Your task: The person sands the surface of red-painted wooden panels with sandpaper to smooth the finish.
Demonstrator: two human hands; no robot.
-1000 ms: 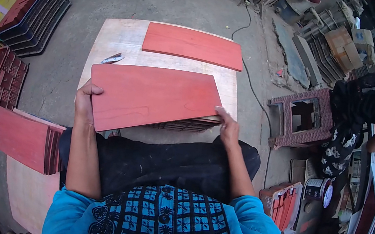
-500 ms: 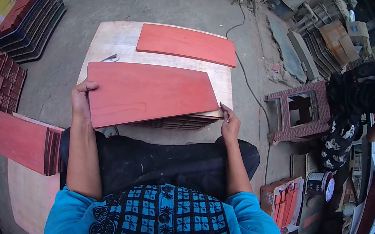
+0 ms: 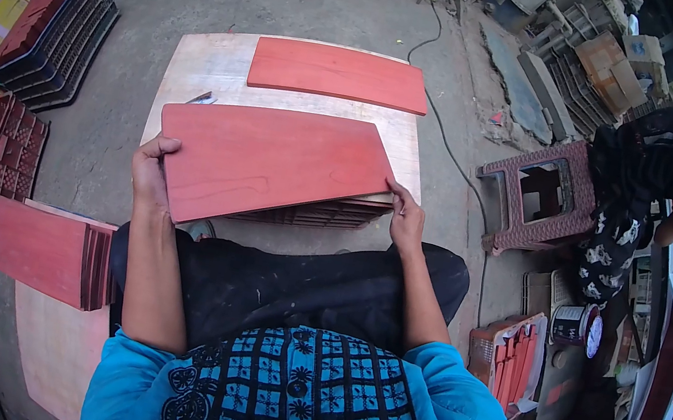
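A flat red board (image 3: 272, 165) is tilted above the near side of a pale work board (image 3: 200, 65). My left hand (image 3: 153, 169) grips its left end, thumb on top and fingers hidden underneath. At the right corner, my right hand (image 3: 405, 215) pinches the edge between thumb and fingers. Another red board (image 3: 338, 74) lies flat on the far part of the work board. A small blade-like tool (image 3: 203, 98) shows partly behind the held board. Beneath the work board is a dark crate-like support (image 3: 309, 212).
Stacked red boards (image 3: 36, 252) lie at my left, near a red crate (image 3: 0, 151). A plastic stool (image 3: 534, 195) stands at the right beside a person in dark clothes (image 3: 659, 168). A cable (image 3: 460, 173) crosses the floor. A basket of red pieces (image 3: 508, 362) sits at right.
My right hand has shifted slightly left and up, now closing on the held board's right corner. The board has risen a little in view. The person at right has moved a hand.
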